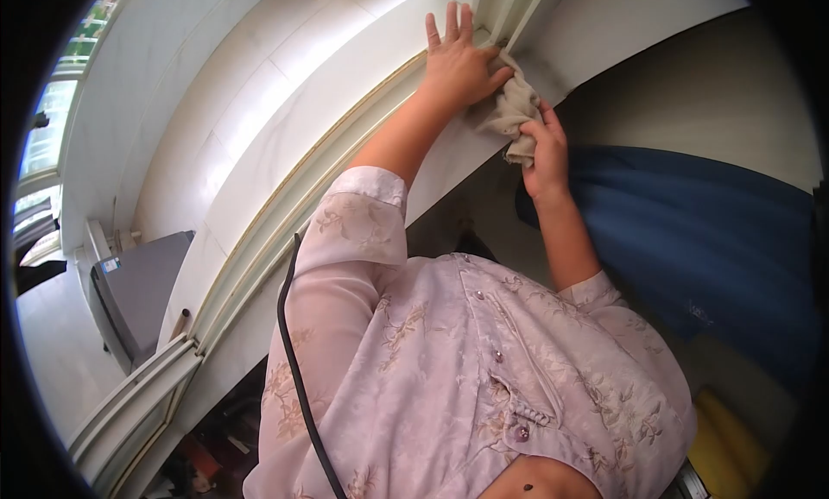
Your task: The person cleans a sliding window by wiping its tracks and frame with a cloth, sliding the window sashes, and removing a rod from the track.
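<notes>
A crumpled beige cloth [516,106] lies at the corner where the window track meets the side wall. My right hand [547,152] grips the lower part of it between thumb and fingers. My left hand [458,67] rests with its fingers spread beside the white window track [363,145], near the frame. Its thumb reaches to the cloth's upper edge. Part of the cloth's far end is hidden at the frame corner.
A dark blue fabric-like surface [691,240] spreads on the right. A black cable [294,361] hangs along my left sleeve. Beyond the sill stands a grey panel-like object [142,283]. A sliding window frame [142,404] is at lower left, something yellow [725,447] at lower right.
</notes>
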Motion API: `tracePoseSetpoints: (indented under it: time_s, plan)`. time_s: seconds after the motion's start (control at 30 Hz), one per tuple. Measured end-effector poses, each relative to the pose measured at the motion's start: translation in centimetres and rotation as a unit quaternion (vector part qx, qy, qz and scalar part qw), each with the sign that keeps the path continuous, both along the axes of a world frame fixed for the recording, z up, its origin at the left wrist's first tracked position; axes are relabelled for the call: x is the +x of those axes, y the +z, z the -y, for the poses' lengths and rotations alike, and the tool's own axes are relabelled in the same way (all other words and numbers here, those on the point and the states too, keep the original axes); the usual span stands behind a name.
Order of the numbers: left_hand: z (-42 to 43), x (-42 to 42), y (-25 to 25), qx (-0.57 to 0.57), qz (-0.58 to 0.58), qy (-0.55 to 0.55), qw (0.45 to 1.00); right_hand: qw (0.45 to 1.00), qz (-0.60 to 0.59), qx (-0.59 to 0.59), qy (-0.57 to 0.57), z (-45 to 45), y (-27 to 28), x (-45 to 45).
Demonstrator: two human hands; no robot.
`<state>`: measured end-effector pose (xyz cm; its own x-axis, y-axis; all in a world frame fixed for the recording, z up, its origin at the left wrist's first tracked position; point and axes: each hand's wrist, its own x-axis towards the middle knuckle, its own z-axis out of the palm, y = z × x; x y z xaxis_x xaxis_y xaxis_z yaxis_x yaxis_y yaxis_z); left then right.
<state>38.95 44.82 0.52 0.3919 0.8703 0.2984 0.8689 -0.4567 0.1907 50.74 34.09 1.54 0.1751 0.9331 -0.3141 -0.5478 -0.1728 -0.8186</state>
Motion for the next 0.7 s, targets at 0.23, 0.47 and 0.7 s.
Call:
tracePoseSetpoints:
  time_s: [0.23, 0.47, 0.7]
  plan:
    - [2.7, -3.3, 0.4, -0.014, 0.003, 0.015, 1.0, 0.999, -0.02, -0.011, 0.029, 1.3, 0.8, -1.0]
    - [12.6, -13.3, 2.5, -0.059, 0.001, 0.052, 0.997, 0.971, -0.019, -0.061, 0.23, 5.2, 1.1, -4.7]
    - [19.0, -19.0, 3.8, -0.095, 0.015, 0.136, 0.986, 0.894, 0.103, 0.052, 0.432, 7.4, 2.9, -7.8]
